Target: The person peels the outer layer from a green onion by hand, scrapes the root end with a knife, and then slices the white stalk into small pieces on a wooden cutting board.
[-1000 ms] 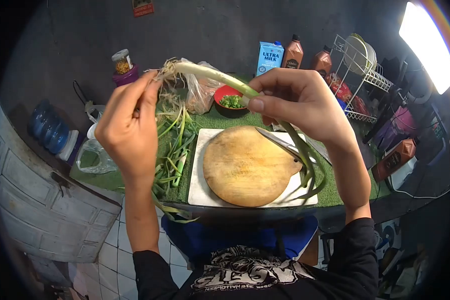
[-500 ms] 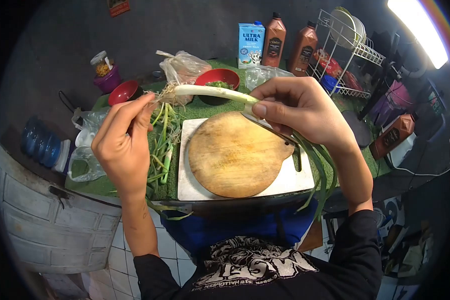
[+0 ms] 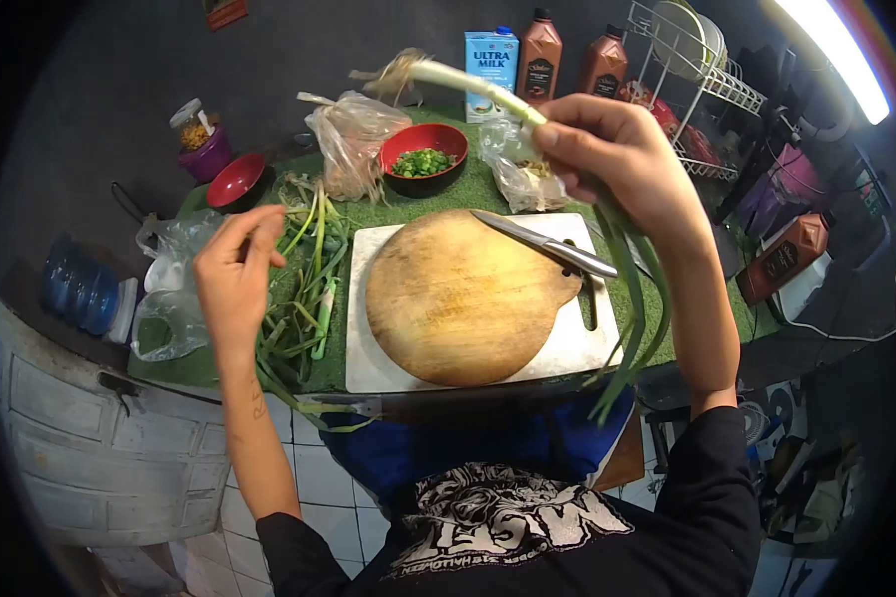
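Raised over the board's right side, my right hand (image 3: 622, 159) grips a spring onion (image 3: 478, 88). Its white stem and brown rooty end (image 3: 398, 73) point up and left, while the green leaves hang below the hand. My left hand (image 3: 237, 261) is closed, fingers curled and tips together, apart from that onion and near a heap of spring onions (image 3: 309, 279). Whether a small scrap sits in those fingertips cannot be made out. A round wooden chopping board (image 3: 458, 308) lies on a white cutting board (image 3: 356, 368). Across its upper right rests a knife (image 3: 548, 242).
Chopped greens fill a red bowl (image 3: 448, 136) behind the boards. A second red bowl (image 3: 237, 181) and a plastic bag (image 3: 343, 149) stand at the back left. Further back are a milk carton (image 3: 491, 70), brown bottles (image 3: 541, 55) and a dish rack (image 3: 732, 90).
My left hand has come away from the onion's root end and moved down-left. My right hand has lifted the spring onion upward, uncovering the knife and the bowl of greens.
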A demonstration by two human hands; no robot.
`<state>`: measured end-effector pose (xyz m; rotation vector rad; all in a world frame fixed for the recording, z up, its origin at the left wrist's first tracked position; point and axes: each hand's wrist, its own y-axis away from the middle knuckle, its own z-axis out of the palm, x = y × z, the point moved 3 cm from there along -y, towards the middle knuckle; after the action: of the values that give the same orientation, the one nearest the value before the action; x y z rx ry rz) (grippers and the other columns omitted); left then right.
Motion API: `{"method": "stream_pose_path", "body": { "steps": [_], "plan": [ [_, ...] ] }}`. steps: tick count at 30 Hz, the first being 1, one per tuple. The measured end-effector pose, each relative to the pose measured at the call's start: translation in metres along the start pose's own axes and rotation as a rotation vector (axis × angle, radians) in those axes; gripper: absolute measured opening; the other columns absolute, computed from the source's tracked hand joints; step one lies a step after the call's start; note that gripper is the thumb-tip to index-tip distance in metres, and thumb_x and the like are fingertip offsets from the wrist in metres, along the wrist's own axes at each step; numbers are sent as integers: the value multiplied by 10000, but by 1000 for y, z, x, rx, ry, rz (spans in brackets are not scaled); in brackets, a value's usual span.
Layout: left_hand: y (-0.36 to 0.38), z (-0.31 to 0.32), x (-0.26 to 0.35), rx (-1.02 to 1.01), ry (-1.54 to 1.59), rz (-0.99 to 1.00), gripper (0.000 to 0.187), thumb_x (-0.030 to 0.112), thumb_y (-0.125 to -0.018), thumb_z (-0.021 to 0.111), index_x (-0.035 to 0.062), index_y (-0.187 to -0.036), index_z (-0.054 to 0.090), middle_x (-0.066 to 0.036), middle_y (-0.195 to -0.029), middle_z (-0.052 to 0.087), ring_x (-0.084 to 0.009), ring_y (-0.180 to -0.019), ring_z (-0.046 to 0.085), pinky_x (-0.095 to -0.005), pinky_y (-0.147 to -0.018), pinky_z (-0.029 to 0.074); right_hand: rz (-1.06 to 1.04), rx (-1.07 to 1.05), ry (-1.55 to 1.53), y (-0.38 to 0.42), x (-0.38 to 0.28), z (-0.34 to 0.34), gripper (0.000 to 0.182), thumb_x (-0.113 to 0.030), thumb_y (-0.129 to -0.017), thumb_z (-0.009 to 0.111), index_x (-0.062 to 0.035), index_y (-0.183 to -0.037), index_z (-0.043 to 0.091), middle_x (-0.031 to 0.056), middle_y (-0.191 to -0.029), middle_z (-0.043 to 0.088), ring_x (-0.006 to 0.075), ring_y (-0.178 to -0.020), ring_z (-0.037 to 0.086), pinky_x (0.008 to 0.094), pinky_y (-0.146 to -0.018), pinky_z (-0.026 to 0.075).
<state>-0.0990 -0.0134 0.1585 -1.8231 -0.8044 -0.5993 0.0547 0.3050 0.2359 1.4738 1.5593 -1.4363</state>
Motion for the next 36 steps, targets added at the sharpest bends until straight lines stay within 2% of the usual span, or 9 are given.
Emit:
{"method": "stream_pose_path", "body": {
  "steps": [6,10,12,15,18,21,24,29,36],
  "plan": [
    [-46,122,26,-426,141,52,202,146,-970,673,-12,-1080,732,-44,-866,676,-76,-607,603,-237,-553,463,-25,97,-158,29,-9,-59,291,-192,-975,689,59,-1121,672,-13,-800,607,20,-676,540,168,-541,426],
    [-93,236,39,-566,101,393,207,165,-942,684,11,-1068,742,-93,-903,705,-128,-589,638,-286,-583,506,16,254,-123,59,-2,-84,265,-176,-982,681,59,-1104,673,-4,-820,607,37,-667,538,179,-535,423],
    [-105,286,38,-592,45,558,295,155,-848,743,26,-1113,732,-151,-1005,713,-304,-805,709,-380,-776,555,27,307,-172,69,6,-90,251,-159,-979,683,58,-1104,671,-6,-822,606,35,-672,537,182,-536,421],
    [-108,321,30,-623,-150,623,326,117,-809,763,32,-1123,733,-168,-1064,709,-357,-908,699,-409,-848,546,74,333,-195,77,18,-98,243,-141,-971,688,57,-1111,663,1,-831,613,38,-673,544,181,-542,421],
    [-102,308,27,-507,-89,658,358,85,-785,773,28,-1136,729,-186,-1105,698,-337,-907,701,-404,-841,550,115,328,-270,75,39,-99,251,-145,-967,695,50,-1122,665,21,-854,632,54,-683,570,185,-569,451],
    [-81,264,38,-498,-105,478,323,88,-835,750,3,-1145,718,-154,-1039,718,-256,-817,710,-364,-777,555,166,343,-467,64,59,-80,253,-138,-972,688,52,-1137,663,44,-887,642,85,-702,593,210,-586,473],
    [-38,208,71,-749,299,-54,220,120,-964,654,-21,-1124,709,-54,-912,706,-73,-669,640,-224,-521,469,129,230,-756,55,80,-51,261,-175,-1000,657,43,-1144,649,49,-895,657,90,-735,632,212,-629,552],
    [8,140,86,-519,664,-321,321,205,-992,662,-25,-1217,656,-96,-974,705,-100,-733,662,-197,-546,455,88,128,-944,45,81,14,260,-173,-1013,640,38,-1163,656,70,-973,681,121,-793,650,235,-644,542],
    [34,112,83,-360,805,-309,429,214,-926,767,-59,-1230,638,-66,-973,706,-80,-804,648,-185,-545,439,67,56,-820,39,64,82,342,-258,-986,690,-4,-1214,675,46,-1000,692,117,-858,638,267,-700,522]
  ]
}}
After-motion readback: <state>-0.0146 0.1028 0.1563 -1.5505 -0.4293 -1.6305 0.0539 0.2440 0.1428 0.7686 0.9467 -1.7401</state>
